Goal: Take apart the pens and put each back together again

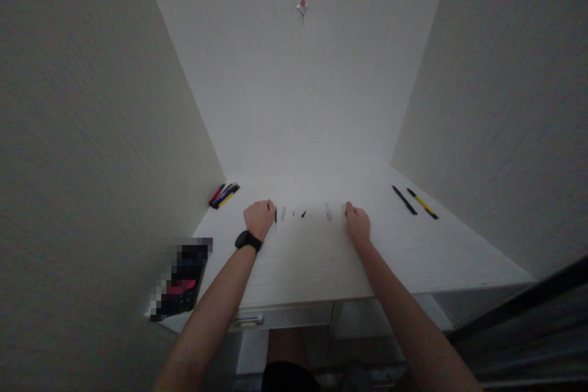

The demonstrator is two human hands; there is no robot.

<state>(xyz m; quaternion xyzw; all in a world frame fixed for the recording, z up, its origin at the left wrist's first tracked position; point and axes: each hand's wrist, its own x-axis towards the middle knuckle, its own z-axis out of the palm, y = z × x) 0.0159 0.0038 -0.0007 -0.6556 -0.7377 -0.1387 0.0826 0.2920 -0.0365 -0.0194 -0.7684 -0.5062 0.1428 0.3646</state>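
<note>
My left hand (260,219) rests on the white desk (316,257) with its fingers curled away from me, just beside a thin black pen (275,215). A black watch (248,241) circles that wrist. My right hand (357,225) lies curled on the desktop too, close to a pale, translucent item (343,210). Between the hands is a spaced row of small pieces, including a white pen-like piece (328,211), a small black piece (303,214) and a translucent piece (283,214). Whether either hand holds something is hidden by the fingers.
A bundle of coloured pens (224,196) lies at the far left corner. A black pen (404,199) and a yellow-and-black pen (421,203) lie at the far right. White walls rise on three sides. A blurred dark object (181,278) sits at the left edge.
</note>
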